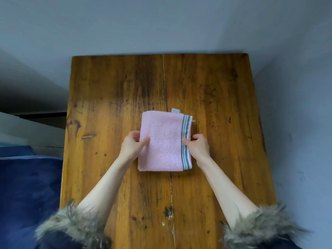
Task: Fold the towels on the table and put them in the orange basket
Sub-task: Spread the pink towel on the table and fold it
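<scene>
A blue upholstered seat (27, 186) lies well to the left of and below where the grip is taken, beside the wooden surface's left edge. Above it, also left of the grip, sits a white ledge (30, 131) with a dark gap over it. A plain grey wall (161, 24) fills the space beyond and to the right.

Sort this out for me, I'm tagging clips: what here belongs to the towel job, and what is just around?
Job: pink towel, folded; left hand and right hand holding its sides; table.
Around: blue cushion. No orange basket in view.
</scene>
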